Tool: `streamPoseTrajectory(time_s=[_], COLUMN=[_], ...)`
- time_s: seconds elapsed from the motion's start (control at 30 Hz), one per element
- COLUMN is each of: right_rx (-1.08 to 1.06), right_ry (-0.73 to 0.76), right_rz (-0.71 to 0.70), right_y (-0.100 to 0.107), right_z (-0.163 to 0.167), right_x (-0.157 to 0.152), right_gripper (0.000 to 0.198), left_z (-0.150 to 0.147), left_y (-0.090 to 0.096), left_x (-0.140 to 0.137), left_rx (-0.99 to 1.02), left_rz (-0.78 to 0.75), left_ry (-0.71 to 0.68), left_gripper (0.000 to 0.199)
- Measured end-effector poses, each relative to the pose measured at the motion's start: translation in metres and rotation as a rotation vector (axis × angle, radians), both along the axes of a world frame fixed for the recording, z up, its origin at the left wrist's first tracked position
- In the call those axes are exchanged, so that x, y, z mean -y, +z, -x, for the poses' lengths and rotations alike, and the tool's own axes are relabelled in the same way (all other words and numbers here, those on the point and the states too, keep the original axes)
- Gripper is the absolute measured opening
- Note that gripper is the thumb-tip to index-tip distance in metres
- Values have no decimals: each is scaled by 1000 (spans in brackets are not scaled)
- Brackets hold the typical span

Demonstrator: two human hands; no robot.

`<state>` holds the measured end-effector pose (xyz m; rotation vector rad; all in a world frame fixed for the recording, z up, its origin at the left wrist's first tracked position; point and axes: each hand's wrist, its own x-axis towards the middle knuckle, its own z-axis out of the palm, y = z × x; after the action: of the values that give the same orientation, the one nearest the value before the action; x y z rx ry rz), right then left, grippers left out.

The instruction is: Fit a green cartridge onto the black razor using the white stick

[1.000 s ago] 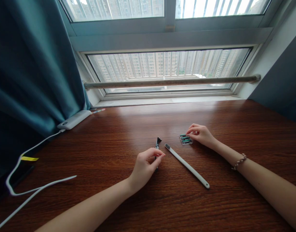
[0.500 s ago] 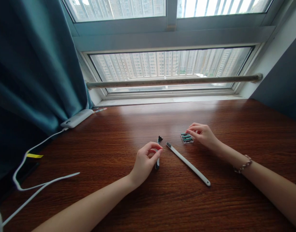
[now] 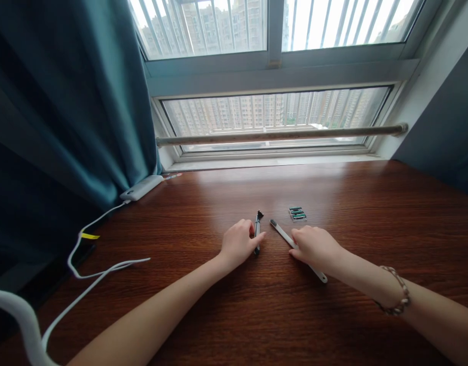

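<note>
My left hand [image 3: 238, 242] is at a slim black-and-silver razor [image 3: 257, 223], its fingers curled along one side and the thumb across the handle. The razor lies with its dark head pointing toward the window. To the right, my right hand [image 3: 316, 247] has its fingers closed on the middle of a white toothbrush [image 3: 283, 235] with dark bristles. The brush slants, its head far and left and its holed handle end showing below the hand. Beyond the right hand sits a small clear case [image 3: 297, 214] of teal-and-black razor cartridges, untouched.
A brown wooden table [image 3: 203, 315] runs up to the window sill. At the left, a white power strip [image 3: 142, 188] and a white cable [image 3: 100, 277] lie beside a blue curtain [image 3: 115, 127]. A horizontal rail [image 3: 280, 135] crosses the window.
My right hand has left the cartridge case and come nearer, onto the toothbrush. My left hand's fingers and thumb have shifted around the razor. The view has tilted slightly.
</note>
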<state>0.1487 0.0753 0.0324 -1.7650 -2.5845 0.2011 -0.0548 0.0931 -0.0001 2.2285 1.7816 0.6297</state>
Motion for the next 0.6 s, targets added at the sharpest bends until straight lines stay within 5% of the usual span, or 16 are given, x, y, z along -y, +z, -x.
streamPoseTrajectory(time_s=[0.17, 0.3, 0.4, 0.5, 0.6], right_rx=[-92, -251, -501, -567, -714], right_ry=[-40, -101, -124, -47, 9], right_rz=[9, -51, -234, -383, -332], right_y=[-7, -12, -17, -23, -28], right_z=[-6, -21, -33, -40, -37], right_x=[-4, -3, 2, 6, 9], right_gripper=[8, 10, 15, 20, 23], left_z=[2, 5, 2, -3, -7], left_y=[-3, -2, 3, 8, 12], left_x=[-6, -10, -7, 1, 6], left_rx=[106, 733, 1117, 1238, 1260], left_rz=[29, 194, 393, 458, 515], left_ry=[44, -64, -187, -232, -252], left_gripper=[22, 20, 23, 26, 27])
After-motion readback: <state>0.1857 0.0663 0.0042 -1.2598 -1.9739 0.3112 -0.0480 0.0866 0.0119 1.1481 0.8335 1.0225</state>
